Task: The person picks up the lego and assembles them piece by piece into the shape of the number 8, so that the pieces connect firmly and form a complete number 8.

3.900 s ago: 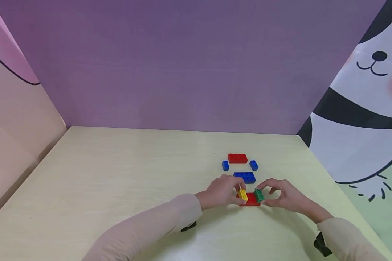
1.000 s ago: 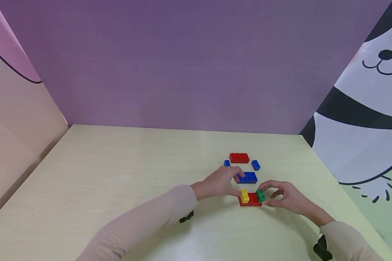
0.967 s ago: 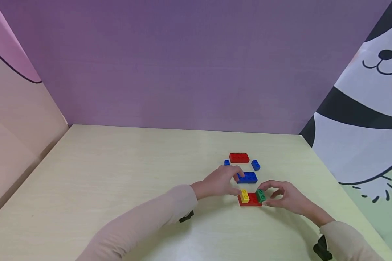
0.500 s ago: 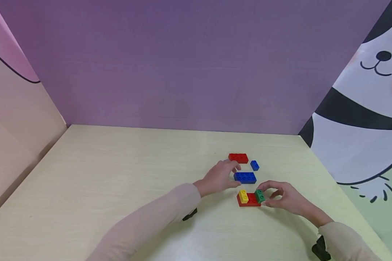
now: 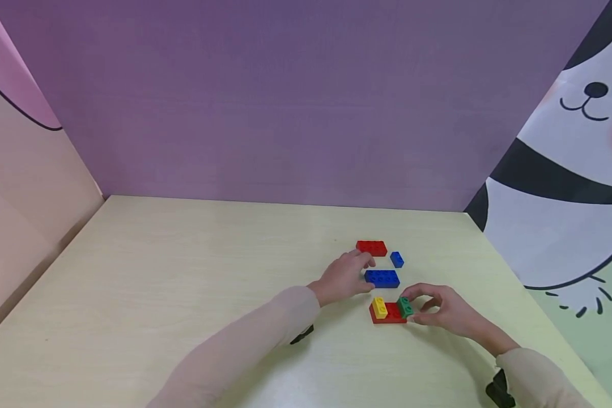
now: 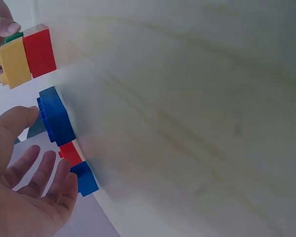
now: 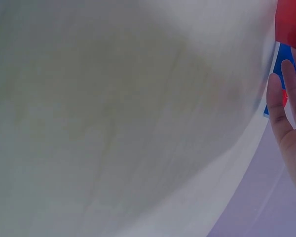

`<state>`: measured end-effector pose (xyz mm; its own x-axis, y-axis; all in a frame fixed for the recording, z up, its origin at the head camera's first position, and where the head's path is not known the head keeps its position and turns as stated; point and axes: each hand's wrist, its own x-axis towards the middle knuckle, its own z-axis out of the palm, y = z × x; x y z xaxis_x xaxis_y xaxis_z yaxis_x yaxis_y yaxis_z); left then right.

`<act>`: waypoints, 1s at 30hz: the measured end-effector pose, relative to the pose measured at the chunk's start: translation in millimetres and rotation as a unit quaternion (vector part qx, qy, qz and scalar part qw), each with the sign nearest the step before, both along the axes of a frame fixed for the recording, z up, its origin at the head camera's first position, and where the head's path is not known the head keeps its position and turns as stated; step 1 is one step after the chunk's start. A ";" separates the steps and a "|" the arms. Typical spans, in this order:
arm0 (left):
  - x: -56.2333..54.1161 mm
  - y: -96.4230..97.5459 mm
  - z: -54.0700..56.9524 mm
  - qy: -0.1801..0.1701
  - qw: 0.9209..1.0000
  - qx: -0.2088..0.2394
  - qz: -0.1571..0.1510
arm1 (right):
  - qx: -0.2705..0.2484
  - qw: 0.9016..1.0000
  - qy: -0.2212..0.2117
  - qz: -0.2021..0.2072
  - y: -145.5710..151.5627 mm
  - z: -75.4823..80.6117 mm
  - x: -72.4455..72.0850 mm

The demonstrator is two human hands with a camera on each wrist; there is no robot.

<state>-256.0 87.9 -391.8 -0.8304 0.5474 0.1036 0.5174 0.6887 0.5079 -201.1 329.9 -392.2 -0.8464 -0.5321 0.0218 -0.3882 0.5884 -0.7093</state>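
Observation:
My right hand [image 5: 446, 309] pinches a small green toy brick [image 5: 405, 307] between index finger and thumb. The green brick sits at the right end of a red brick [image 5: 394, 312]. At that red brick's left end stands a small yellow brick [image 5: 379, 307]. My left hand [image 5: 343, 277] reaches over the table with thumb and fingers spread, holding nothing. Its thumb lies right by a long blue brick [image 5: 383, 279]. Near its fingers, in the left wrist view, is a small blue brick [image 6: 86, 178], which the left hand hides in the head view.
Farther back lies another red brick [image 5: 371, 247], with a second small blue brick [image 5: 396, 259] to its right. All rest on a pale wooden table [image 5: 209, 255]. A purple panel [image 5: 285, 102] rises behind it, and a panda-print wall [image 5: 556, 238] borders the right side.
My left hand has let go of the yellow brick, which stays on the red one, and moved away from me past the long blue brick. The right hand keeps its pinch.

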 end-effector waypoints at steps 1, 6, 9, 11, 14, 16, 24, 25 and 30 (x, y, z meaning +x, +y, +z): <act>-0.2 0.2 -0.6 -0.001 1.000 -0.002 0.002 | 0.000 1.000 -0.001 0.000 0.1 -0.2 0.0; -2.0 1.0 -3.3 -0.007 1.000 -0.009 0.005 | -0.002 1.000 -0.005 -0.003 0.4 -0.6 0.6; -3.4 1.8 -4.0 -0.009 1.000 -0.015 0.003 | -0.002 1.000 -0.004 -0.002 1.0 -1.3 0.6; -4.3 2.3 -3.9 -0.011 1.000 -0.020 0.001 | -0.003 1.000 -0.004 -0.004 1.3 -1.8 0.4; -5.8 3.3 -3.6 -0.015 0.999 -0.029 -0.001 | -0.006 1.000 -0.002 -0.003 1.6 -2.0 -0.1; -6.9 4.2 -3.9 -0.016 0.999 -0.036 -0.001 | -0.008 1.000 -0.002 0.001 1.4 -1.5 -0.3; -9.7 7.9 -4.7 -0.012 0.999 -0.053 0.002 | -0.011 1.000 -0.006 0.005 0.2 0.7 -0.2; -9.6 8.3 -4.7 -0.011 0.998 -0.054 0.003 | -0.011 1.000 -0.005 0.004 0.0 0.7 -0.2; -7.9 10.3 -3.5 -0.013 0.998 -0.062 0.019 | -0.011 1.000 -0.006 0.002 -0.9 0.5 -0.3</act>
